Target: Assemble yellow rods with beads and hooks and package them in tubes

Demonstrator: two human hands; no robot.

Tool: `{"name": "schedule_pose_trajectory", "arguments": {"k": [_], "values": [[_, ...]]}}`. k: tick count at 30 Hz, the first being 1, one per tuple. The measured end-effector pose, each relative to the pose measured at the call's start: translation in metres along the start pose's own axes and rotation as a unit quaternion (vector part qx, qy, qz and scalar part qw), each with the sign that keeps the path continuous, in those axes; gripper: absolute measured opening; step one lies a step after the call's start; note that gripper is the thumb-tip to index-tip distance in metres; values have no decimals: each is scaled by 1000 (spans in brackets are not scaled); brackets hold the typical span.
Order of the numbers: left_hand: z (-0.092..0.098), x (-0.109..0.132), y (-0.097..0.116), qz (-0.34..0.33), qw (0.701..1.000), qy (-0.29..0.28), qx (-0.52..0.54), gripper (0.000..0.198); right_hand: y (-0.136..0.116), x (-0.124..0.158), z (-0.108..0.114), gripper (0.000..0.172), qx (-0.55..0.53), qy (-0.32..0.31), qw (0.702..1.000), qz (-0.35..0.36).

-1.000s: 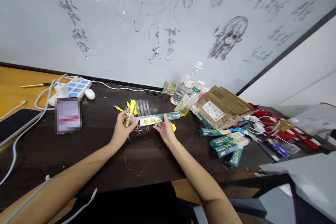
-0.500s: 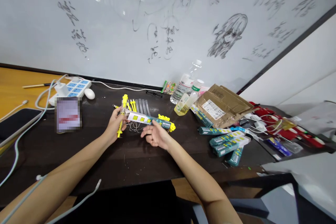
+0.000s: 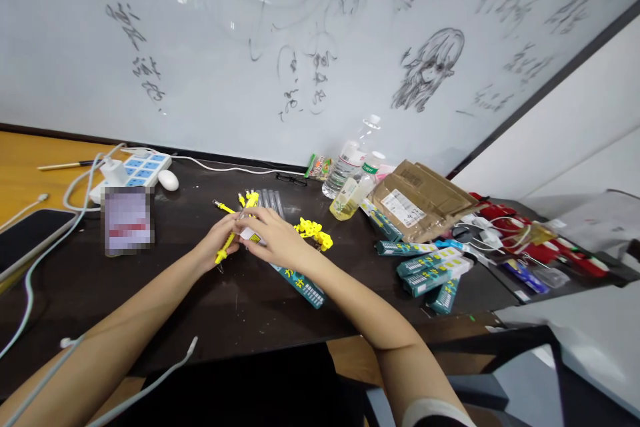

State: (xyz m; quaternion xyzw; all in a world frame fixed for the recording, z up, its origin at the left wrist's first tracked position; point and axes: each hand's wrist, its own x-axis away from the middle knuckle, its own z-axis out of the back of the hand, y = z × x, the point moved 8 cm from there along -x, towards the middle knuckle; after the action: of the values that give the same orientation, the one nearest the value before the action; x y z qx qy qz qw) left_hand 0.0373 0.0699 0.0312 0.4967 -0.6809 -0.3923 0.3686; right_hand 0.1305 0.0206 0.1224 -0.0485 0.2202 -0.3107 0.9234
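My left hand (image 3: 219, 240) is closed round a tubular spring scale (image 3: 223, 254) with bright yellow end fittings, tilted, its hook pointing down. My right hand (image 3: 273, 235) reaches over beside it, fingers bent round the white end of a slim green-and-white box (image 3: 303, 285). The box slants down to the right under my right forearm, and its middle is hidden. The fingertips of both hands come together at the top of the scale and box, so which touches what is partly covered. Behind the hands lie yellow rods (image 3: 245, 199) and clear plastic tubes (image 3: 273, 200).
Yellow plastic pieces (image 3: 314, 232) lie right of my hands. Several matching boxes (image 3: 433, 273) are piled by a brown parcel (image 3: 417, 200). Two bottles (image 3: 347, 193) stand near the whiteboard (image 3: 200, 80). A power strip (image 3: 143, 169) and a phone (image 3: 33, 237) are at the left.
My right hand has moved left and up to the box's white end beside my left hand. The box's green end has swung down toward me. The spring scale stays in my left hand.
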Motion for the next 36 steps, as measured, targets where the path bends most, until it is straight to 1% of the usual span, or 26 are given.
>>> {"name": "schedule_pose_trajectory", "arguments": {"k": [5,7,10,12,14,18,22,24,26,27,29,31,32,36], "values": [[8,-6,-5,12,1000,23,7,37,18,4,-15,30,16,21,996,-82],[9,-7,-9,14,999,31,0,40,27,6,-19,35,19,12,990,-139],[7,-8,-15,6,999,29,-18,47,40,11,-24,48,22,-12,972,-232],[6,-8,-18,-1,999,24,-31,51,46,13,-26,51,24,-16,962,-271],[7,-10,-19,-8,999,19,-46,55,49,14,-26,51,27,-10,956,-292],[8,-12,-18,-18,997,7,-81,63,56,14,-29,45,50,-5,949,-312],[11,-12,-12,-28,989,18,-145,55,59,16,-33,39,50,-10,946,-321],[14,-10,-2,-51,976,26,-212,53,60,17,-35,41,38,-11,944,-327],[15,-8,15,-99,951,18,-293,55,61,19,-35,43,28,-8,943,-330],[17,-7,23,-110,941,13,-321,56,62,20,-35,43,27,-5,944,-330],[27,-7,35,-90,925,11,-368,56,64,23,-33,41,34,1,944,-328],[34,-5,44,-66,915,-15,-397,56,67,26,-31,39,49,1,944,-325],[37,-5,47,-53,912,-37,-405,56,68,28,-30,38,59,0,945,-322],[38,1,37,25,888,-157,-432,57,66,34,-29,36,101,-17,949,-298]]}}
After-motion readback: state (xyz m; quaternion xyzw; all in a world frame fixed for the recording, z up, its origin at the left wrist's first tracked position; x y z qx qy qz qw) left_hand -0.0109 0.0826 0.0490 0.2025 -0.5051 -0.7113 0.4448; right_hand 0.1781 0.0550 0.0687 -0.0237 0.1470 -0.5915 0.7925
